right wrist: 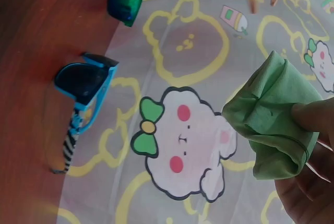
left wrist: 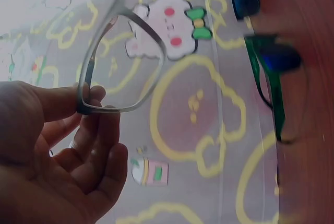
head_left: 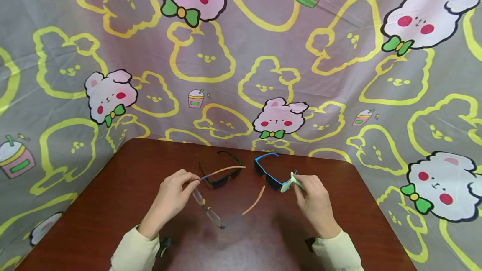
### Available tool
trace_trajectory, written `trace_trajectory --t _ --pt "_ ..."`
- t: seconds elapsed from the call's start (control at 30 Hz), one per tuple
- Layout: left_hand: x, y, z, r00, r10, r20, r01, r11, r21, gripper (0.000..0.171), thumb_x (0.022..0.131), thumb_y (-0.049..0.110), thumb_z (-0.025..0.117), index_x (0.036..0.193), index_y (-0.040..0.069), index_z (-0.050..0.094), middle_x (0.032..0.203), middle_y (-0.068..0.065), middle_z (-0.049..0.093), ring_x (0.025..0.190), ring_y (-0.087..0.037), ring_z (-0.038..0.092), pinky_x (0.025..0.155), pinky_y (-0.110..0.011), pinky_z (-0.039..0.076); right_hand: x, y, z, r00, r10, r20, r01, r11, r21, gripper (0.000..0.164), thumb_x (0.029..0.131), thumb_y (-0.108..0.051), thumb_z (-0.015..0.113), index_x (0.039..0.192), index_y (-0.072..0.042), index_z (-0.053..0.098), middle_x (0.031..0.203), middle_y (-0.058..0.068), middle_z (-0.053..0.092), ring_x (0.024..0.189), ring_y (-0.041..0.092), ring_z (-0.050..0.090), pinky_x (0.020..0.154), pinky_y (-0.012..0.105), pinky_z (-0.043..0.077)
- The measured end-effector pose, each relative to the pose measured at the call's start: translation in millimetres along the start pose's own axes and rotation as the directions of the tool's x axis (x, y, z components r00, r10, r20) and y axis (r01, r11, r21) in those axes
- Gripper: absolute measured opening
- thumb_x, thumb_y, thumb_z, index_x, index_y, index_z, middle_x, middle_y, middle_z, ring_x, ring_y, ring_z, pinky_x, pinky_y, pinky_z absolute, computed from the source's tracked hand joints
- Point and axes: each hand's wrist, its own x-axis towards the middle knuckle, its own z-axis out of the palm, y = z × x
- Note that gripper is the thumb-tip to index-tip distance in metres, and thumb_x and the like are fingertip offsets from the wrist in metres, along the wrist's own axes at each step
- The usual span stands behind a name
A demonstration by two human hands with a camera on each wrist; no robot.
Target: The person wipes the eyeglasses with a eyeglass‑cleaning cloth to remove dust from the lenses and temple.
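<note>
Between thumb and fingers, my left hand [head_left: 173, 195] pinches a pair of clear-framed eyeglasses [head_left: 214, 217] near one hinge. Its orange-brown temples [head_left: 256, 202] are unfolded and point away, and the glasses are held above the table. The left wrist view shows the grey rim [left wrist: 156, 51] of one lens close up above the fingers. My right hand [head_left: 316, 202] holds a folded, light green cloth [right wrist: 276, 125] by its edge, apart from the glasses. Just beyond that cloth lie blue-framed sunglasses [head_left: 268, 175]; green-framed sunglasses [head_left: 226, 177] lie behind the eyeglasses.
The dark reddish-brown table [head_left: 143, 162] reaches back to a hanging curtain [head_left: 226, 95] printed with rabbit faces and yellow outlines, which also closes in both sides. Both pairs of sunglasses rest toward the table's far edge with their temples spread.
</note>
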Motion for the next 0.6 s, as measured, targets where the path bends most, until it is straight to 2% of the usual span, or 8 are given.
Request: trace_trajectory --t 0.17,0.27,0.43,0.6 --pt "1.4 -23.5 -16.9 0.996 -0.046 -0.080 0.050 0.998 0.048 0.005 0.088 0.013 0.067 0.091 0.012 0.071 0.078 0.007 0.057 0.061 -0.011 0.044 0.057 -0.030 0.037 -7 3 1 1.000 0.008 0.013 -0.008 1.000 0.010 0.028 0.072 0.005 0.073 0.100 0.001 0.067 0.090 0.008 0.066 0.081 0.023 0.058 0.071 0.034 0.046" --pt "2.2 -36.3 -27.5 0.989 -0.107 -0.105 0.115 0.991 0.072 0.008 0.090 0.014 0.065 0.092 0.008 0.071 0.077 0.002 0.057 0.059 -0.013 0.043 0.056 -0.032 0.035 -9 4 0 1.000 0.010 0.020 -0.010 1.000 0.008 0.027 0.073 0.004 0.071 0.100 0.001 0.067 0.089 0.008 0.066 0.080 0.023 0.058 0.070 0.033 0.046" --pt "5.1 -59.3 -44.4 0.964 -0.239 -0.115 0.251 0.962 0.108 0.018 0.094 0.017 0.059 0.098 0.003 0.069 0.084 -0.010 0.061 0.063 -0.023 0.049 0.059 -0.039 0.037 -11 6 0 1.000 0.013 0.016 -0.013 1.000 0.005 0.028 0.074 0.002 0.071 0.101 0.001 0.066 0.088 0.008 0.065 0.079 0.023 0.058 0.067 0.033 0.045" --pt "6.0 -81.3 -57.5 0.940 -0.324 -0.106 0.336 0.933 0.128 0.023 0.096 0.018 0.055 0.102 -0.001 0.066 0.093 -0.019 0.064 0.077 -0.034 0.057 0.064 -0.048 0.040 -14 7 1 1.000 0.020 0.017 -0.021 1.000 0.016 0.031 0.074 0.003 0.071 0.105 0.002 0.065 0.090 0.009 0.065 0.080 0.024 0.058 0.068 0.035 0.045"
